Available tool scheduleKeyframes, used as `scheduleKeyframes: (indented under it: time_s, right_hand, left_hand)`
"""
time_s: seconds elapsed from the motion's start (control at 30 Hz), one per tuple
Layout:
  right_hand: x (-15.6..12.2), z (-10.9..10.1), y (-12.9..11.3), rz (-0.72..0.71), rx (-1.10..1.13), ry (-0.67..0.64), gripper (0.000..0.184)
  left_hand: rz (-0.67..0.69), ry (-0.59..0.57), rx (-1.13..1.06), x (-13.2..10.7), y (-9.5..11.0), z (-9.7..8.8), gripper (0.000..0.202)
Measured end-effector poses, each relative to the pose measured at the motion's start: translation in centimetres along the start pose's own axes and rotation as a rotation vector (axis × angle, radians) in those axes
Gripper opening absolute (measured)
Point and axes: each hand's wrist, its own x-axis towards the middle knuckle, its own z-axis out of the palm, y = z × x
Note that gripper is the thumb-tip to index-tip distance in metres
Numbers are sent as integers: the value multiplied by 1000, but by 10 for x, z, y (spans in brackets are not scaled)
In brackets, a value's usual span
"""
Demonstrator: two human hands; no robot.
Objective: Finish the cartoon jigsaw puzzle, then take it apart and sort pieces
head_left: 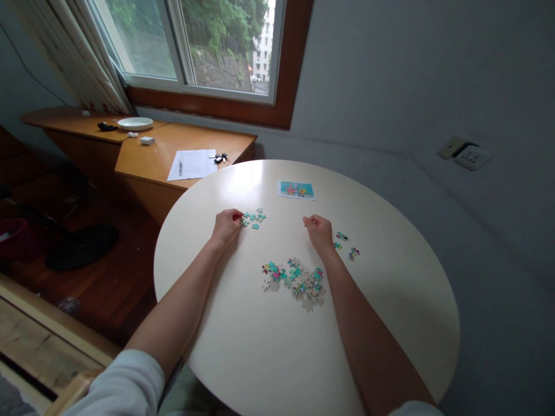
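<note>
My left hand (228,227) is closed, its fingertips pressed together at the left edge of a small group of teal puzzle pieces (255,218). Whether a piece is between those fingers is hidden. To the right, my right hand (319,231) hovers over or rests on the table with its fingers curled in a pinch; anything they hold is too small to make out. A few colourful puzzle pieces (354,253) lie just right of that wrist. Between my forearms is a larger loose pile of puzzle pieces (306,281), some showing grey backs.
A picture card (296,189) lies at the far side of the round white table (260,346). Beyond it, a wooden desk (195,136) holds paper (191,164), keys (220,158) and a white plate (135,123). A wall (390,86) borders the right side.
</note>
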Motion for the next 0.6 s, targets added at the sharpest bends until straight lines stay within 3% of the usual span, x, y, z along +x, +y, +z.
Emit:
scheduleKeyframes:
  time_s: [0.6]
  right_hand:
    - [0,0,1,-9,0,-5,29]
  left_hand:
    - [16,42,200,-2,1,-1,10]
